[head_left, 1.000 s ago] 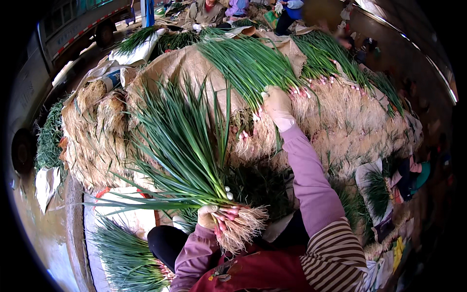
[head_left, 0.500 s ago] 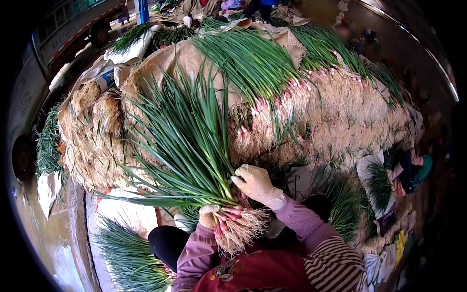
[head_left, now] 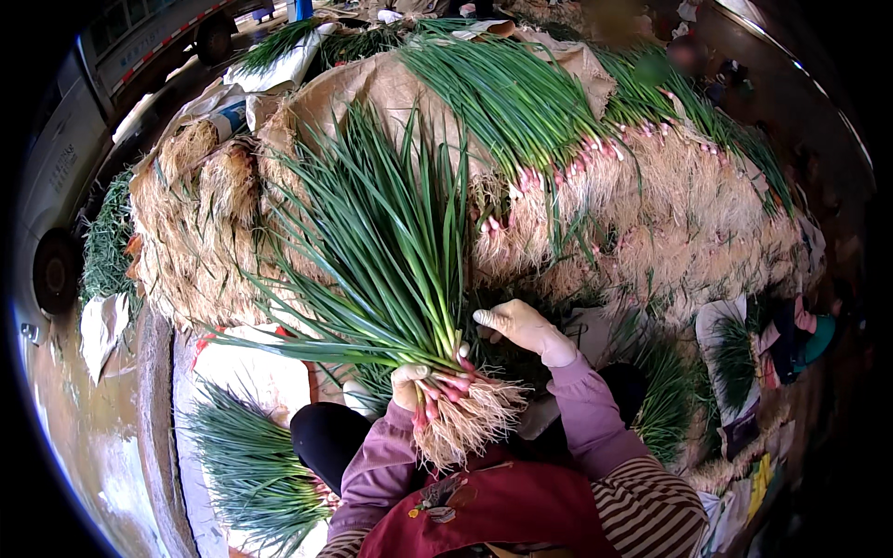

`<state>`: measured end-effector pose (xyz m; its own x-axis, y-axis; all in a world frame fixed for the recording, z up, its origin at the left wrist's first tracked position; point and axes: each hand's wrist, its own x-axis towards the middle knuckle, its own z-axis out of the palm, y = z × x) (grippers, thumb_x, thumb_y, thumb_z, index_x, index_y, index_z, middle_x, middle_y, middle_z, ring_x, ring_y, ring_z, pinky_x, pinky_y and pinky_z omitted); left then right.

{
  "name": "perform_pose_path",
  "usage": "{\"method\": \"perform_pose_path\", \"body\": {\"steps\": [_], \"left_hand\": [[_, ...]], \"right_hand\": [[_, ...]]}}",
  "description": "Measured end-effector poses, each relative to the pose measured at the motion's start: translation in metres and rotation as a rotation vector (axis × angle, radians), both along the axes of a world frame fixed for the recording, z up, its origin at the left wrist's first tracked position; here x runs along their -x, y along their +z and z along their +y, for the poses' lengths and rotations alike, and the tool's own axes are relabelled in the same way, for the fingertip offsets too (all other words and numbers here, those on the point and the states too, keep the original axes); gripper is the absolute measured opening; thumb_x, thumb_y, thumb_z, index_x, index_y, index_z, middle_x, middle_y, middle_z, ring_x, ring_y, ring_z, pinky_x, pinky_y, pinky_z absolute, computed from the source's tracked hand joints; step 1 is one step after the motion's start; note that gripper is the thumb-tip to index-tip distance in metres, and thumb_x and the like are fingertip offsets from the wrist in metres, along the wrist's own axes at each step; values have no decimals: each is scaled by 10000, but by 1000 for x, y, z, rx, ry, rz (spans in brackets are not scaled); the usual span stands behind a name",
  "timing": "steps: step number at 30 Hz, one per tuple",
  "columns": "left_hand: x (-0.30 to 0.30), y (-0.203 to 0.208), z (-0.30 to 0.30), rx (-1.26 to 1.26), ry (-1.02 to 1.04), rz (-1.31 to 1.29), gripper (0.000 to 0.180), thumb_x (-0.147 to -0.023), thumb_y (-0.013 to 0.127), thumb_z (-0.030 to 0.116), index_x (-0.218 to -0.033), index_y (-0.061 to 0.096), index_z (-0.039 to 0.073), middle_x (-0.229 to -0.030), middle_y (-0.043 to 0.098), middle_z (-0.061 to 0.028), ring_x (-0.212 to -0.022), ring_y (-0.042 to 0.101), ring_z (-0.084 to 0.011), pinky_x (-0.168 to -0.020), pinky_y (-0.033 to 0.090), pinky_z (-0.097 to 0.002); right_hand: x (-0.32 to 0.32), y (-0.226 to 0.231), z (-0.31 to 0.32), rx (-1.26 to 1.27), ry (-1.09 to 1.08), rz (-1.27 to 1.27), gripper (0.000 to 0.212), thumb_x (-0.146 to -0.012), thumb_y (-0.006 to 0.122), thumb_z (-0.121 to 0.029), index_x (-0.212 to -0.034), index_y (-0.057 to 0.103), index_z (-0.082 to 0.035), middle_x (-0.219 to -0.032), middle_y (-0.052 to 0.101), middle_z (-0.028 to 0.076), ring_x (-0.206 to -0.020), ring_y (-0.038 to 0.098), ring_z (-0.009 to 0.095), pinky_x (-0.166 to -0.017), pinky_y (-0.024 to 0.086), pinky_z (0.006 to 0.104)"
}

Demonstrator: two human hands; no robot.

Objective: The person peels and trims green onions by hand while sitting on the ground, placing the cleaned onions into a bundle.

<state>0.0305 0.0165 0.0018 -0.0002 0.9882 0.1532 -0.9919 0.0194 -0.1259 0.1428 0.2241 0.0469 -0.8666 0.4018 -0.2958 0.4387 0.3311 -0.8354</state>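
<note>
My left hand (head_left: 406,386), in a pale glove, is closed round a bunch of spring onions (head_left: 395,251) just above their pink bulbs. The long green leaves fan up and to the left, and the pale roots (head_left: 470,423) hang above my lap. To the right of the stems, my right hand (head_left: 523,327), also gloved, is raised a little apart from the bunch. Its fingers point left, partly bent, and nothing shows in them; some are hidden behind the hand.
A large stack of spring onions (head_left: 642,219), roots facing me, spans the front, partly under brown sacking (head_left: 358,88). Another onion pile (head_left: 246,456) lies at my lower left, more (head_left: 665,395) at my right. A truck (head_left: 153,46) stands far left; a person (head_left: 800,335) sits far right.
My right hand has moved away from the stems, to the right and slightly up. The left hand still grips the bunch. The whole view has shifted somewhat.
</note>
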Motion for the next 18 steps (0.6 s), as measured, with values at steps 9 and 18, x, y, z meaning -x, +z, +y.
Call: {"method": "perform_pose_path", "body": {"steps": [9, 18], "left_hand": [[-1, -2, 1, -15, 27, 88, 651, -719, 528, 113, -1178, 198, -210, -1034, 486, -388, -760, 639, -376, -448, 585, -345], [-8, 26, -6, 260, 273, 484, 646, -597, 611, 242, -1094, 428, -127, -921, 589, -267, -735, 650, -303, -586, 574, -300]], "right_hand": [[20, 12, -58, 19, -306, 407, 130, -875, 548, -85, -769, 566, -12, -670, 545, -5, -594, 454, 63, -537, 375, 215], [35, 79, 65, -296, -256, 157, 247, -857, 557, -240, -921, 631, -13, -784, 641, 137, -701, 616, 234, -632, 466, 353]]}}
